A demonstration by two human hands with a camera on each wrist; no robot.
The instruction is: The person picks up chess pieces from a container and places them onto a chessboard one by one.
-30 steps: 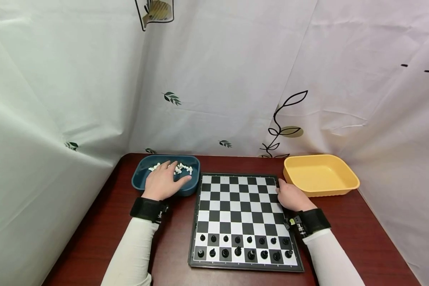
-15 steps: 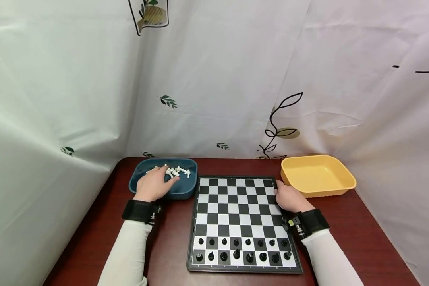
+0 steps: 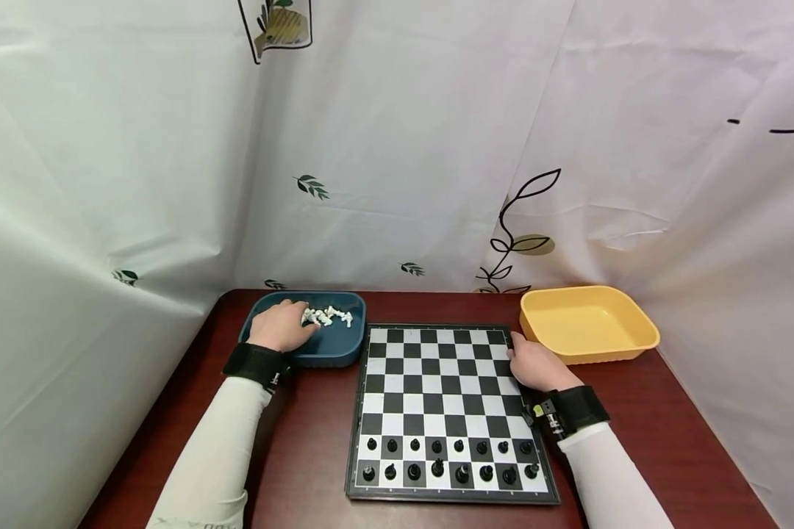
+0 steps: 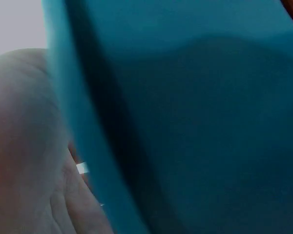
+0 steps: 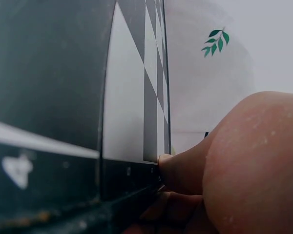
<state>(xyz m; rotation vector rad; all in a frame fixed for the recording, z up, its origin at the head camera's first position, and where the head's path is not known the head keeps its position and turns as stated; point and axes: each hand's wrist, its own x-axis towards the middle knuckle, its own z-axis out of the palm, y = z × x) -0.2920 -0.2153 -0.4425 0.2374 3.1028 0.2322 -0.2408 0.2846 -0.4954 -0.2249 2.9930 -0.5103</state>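
My left hand (image 3: 279, 327) is inside the blue tray (image 3: 334, 357), its fingers curled down onto the heap of white chess pieces (image 3: 331, 317). In the left wrist view a white bit (image 4: 82, 168) shows against the palm (image 4: 24, 146), behind the tray's wall (image 4: 185, 122). My right hand (image 3: 534, 365) rests on the right edge of the chessboard (image 3: 437, 382), near its far corner. Its fingertips (image 5: 171, 165) touch the board's rim (image 5: 132, 175). Black chess pieces (image 3: 446, 459) fill the two nearest rows.
A yellow tray (image 3: 642, 323) with nothing in it stands at the far right of the dark red table (image 3: 635, 441). White curtains (image 3: 403, 147) with leaf prints close in the back and both sides. Bare table lies left of the board.
My left hand drew back toward the tray's left side, and its fingers went from spread flat over the white pieces to curled. The right hand stayed on the board's edge.
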